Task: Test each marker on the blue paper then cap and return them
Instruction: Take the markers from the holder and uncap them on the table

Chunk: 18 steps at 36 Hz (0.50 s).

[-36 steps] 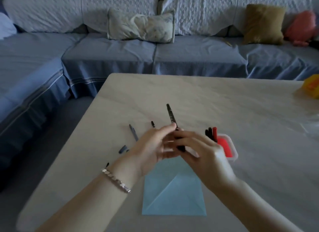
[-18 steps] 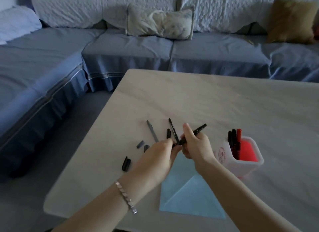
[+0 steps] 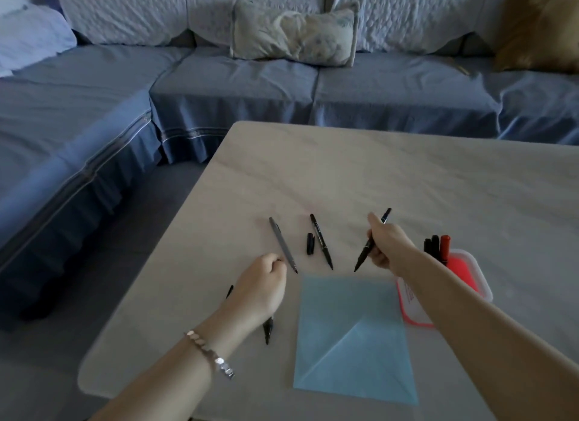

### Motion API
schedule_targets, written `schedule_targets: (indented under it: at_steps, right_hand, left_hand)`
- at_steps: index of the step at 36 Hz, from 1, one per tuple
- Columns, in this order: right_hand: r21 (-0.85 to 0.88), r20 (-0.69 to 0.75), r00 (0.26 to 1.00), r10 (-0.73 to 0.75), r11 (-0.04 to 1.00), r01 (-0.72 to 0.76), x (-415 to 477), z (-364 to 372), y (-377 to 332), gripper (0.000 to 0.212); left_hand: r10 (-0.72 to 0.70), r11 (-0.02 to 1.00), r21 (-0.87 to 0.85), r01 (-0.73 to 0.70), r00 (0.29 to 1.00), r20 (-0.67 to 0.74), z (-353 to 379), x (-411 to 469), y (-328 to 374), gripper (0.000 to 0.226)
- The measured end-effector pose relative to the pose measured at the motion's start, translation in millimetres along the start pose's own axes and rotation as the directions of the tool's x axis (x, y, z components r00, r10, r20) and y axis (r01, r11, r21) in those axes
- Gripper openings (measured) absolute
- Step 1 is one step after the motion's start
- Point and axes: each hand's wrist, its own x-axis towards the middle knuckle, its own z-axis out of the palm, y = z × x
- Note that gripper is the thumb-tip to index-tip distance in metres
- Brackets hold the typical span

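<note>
Facing blue sofa (image 3: 235, 85), pale table (image 3: 407, 185) bears blue paper (image 3: 344, 342); R grip (image 3: 387, 245) clamps black marker (image 3: 363, 254), L grip (image 3: 263, 286) curled, contents unclear.

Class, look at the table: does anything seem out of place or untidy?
Yes: a grey marker, a black marker and a loose cap lie scattered on the table, outside the pink holder.

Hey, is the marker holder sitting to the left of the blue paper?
No, the marker holder stands on the right of the blue paper, close by its right edge.
</note>
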Motion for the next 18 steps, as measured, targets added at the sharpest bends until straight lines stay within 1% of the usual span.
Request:
schedule_targets:
  at_steps: [3,6,10,13,15,17,18]
  right_hand:
    - [-0.149,-0.007,0.999,0.034,0.988,-0.035,13,-2,4,0.042]
    - [-0.336,-0.02,1.0,-0.023,0.942,0.015,23,-4,9,0.041]
    - [-0.514,-0.048,0.994,-0.094,0.856,0.056,31,-14,15,0.037]
    - [-0.558,-0.079,0.99,-0.12,0.828,0.056,38,-30,15,0.04]
    - [-0.548,-0.072,0.99,-0.125,0.834,0.065,41,-41,13,0.045]
    - [-0.544,-0.041,0.995,-0.096,0.837,0.059,42,-46,11,0.05]
    - [-0.563,-0.023,0.997,-0.079,0.825,0.053,42,-46,10,0.051]
  left_hand:
    - [0.003,0.994,-0.108,-0.004,1.0,-0.007,10,8,2,0.031]
    - [-0.044,0.979,-0.197,0.048,0.999,0.025,24,16,1,0.027]
    - [-0.053,0.957,-0.283,0.062,0.998,0.039,40,27,1,0.031]
    - [-0.035,0.941,-0.332,0.064,0.995,0.091,52,33,5,0.031]
    - [-0.02,0.942,-0.332,0.05,0.995,0.093,59,38,6,0.023]
    - [0.015,0.958,-0.287,0.006,0.997,0.07,67,44,6,0.003]
    - [0.038,0.97,-0.242,-0.024,0.998,0.055,71,48,7,0.01]
